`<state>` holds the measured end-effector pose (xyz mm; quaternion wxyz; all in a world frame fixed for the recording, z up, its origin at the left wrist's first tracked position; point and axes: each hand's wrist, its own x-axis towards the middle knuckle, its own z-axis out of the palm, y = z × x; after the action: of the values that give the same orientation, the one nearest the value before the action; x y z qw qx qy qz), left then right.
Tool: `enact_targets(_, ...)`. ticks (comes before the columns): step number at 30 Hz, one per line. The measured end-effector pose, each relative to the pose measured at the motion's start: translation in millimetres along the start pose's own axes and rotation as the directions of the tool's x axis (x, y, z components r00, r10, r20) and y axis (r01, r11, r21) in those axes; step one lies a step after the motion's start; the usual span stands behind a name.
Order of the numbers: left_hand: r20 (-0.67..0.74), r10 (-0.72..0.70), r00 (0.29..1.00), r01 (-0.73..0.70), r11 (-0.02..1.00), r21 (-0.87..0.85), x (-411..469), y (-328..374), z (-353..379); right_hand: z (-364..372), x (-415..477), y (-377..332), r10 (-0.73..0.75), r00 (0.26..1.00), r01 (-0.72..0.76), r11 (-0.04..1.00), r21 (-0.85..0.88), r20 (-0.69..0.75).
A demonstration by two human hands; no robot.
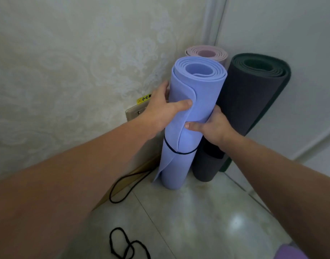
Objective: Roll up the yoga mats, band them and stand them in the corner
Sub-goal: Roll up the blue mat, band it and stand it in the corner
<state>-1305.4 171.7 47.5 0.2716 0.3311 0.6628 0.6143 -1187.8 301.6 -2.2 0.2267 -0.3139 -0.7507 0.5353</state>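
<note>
Corner of room, patterned wall (57, 71) to the left, plain pale panel (291, 43) to the right, glossy tiled floor (207, 212).

Item 1: blue yoga mat (186, 128), rolled, standing upright on the floor in front of the corner. Outer flap loose along its front, flaring out at the bottom left. A thin black band (176, 151) circles the roll below the middle.

Item 2: dark grey yoga mat (250, 101), rolled, green inner face showing at the top end, leaning against the right panel, just beside the blue roll and touching it on its right.

Item 3: pink yoga mat (207, 53), rolled, upright, tucked deepest into the corner behind the blue roll; only its top end shows.

Item 4: left hand (160, 107), grasping the blue roll from its left side, thumb pressed across the front over the loose flap edge, fingers wrapped round the back.

Item 5: right hand (214, 126), lower on the roll's right side, thumb laid on the front near the flap edge, fingers curled round behind, between the blue and grey rolls.

Item 6: black cord loop (123, 243), lying loose on the floor in the foreground.

Item 7: black cable (123, 186), trailing along the skirting at the wall's foot.

Item 8: wall socket plate (134, 113) with a yellow warning sticker (144, 99) above it, partly hidden by the left hand.
</note>
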Motion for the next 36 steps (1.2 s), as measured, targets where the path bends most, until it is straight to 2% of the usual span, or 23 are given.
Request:
enact_targets(6, -0.052, 0.034, 0.998, -0.027, 0.99, 0.136, 3.0, -3.0, -10.9, -4.6, 5.6, -1.3, -0.063, 0.998, 0.062, 0.998, 0.023, 0.033)
enact_targets(11, -0.152, 0.019, 0.988, 0.027, 0.955, 0.294, 2.6, -15.5, -13.1, 5.9, 7.0, 1.9, -0.103, 0.992, 0.103, 0.995, 0.011, 0.079)
enact_targets(14, -0.167, -0.021, 0.986, 0.069, 0.955, 0.287, 2.6, -23.4, -17.2, 6.5, 5.1, -0.8, -0.094, 0.992, 0.094, 0.996, 0.0, 0.087)
enact_targets(18, -0.056, -0.039, 0.998, 0.047, 0.987, 0.154, 3.9, -18.9, -17.2, 4.5, -1.9, -1.7, -0.104, 0.974, 0.089, 0.993, 0.081, 0.203)
enact_targets(19, -0.036, -0.028, 0.999, 0.033, 0.99, 0.137, 2.9, -17.5, -13.5, 6.6, -1.0, -0.4, -0.136, 0.973, 0.117, 0.987, 0.11, 0.185)
enact_targets(21, -0.02, 0.008, 1.0, -0.006, 0.993, 0.117, 0.1, -15.3, -3.9, 8.5, 1.4, 4.5, -0.155, 0.987, 0.146, 0.977, 0.154, 0.048)
enact_targets(24, 0.007, 0.029, 1.0, -0.029, 0.997, 0.069, -2.3, -16.8, 1.6, 4.7, -2.3, 10.9, -0.091, 0.99, 0.104, 0.986, 0.13, -0.104)
enact_targets(27, 0.117, -0.041, 0.992, 0.039, 0.999, 0.015, -16.1, -38.7, 4.9, -2.3, -11.2, 16.0, 0.029, 0.967, -0.013, 0.998, 0.067, -0.253)
enact_targets(28, 0.168, -0.085, 0.982, 0.079, 0.996, 0.043, -25.3, -53.4, 7.5, -3.5, -14.5, 17.2, 0.064, 0.955, -0.05, 0.997, 0.056, -0.291)
enact_targets(30, 0.22, -0.18, 0.959, 0.132, 0.967, 0.217, -44.1, -90.2, 12.0, -2.5, -22.9, 16.7, 0.116, 0.933, -0.113, 0.993, 0.03, -0.34)
enact_targets(31, 0.228, -0.196, 0.954, 0.123, 0.946, 0.299, -53.3, -106.5, 14.2, -2.1, -28.7, 15.2, 0.138, 0.922, -0.139, 0.99, 0.025, -0.361)
enact_targets(36, 0.209, -0.197, 0.958, 0.076, 0.875, 0.478, -110.0, -148.6, 33.7, -9.0, -76.2, 11.6, 0.213, 0.869, -0.201, 0.977, 0.074, -0.447)
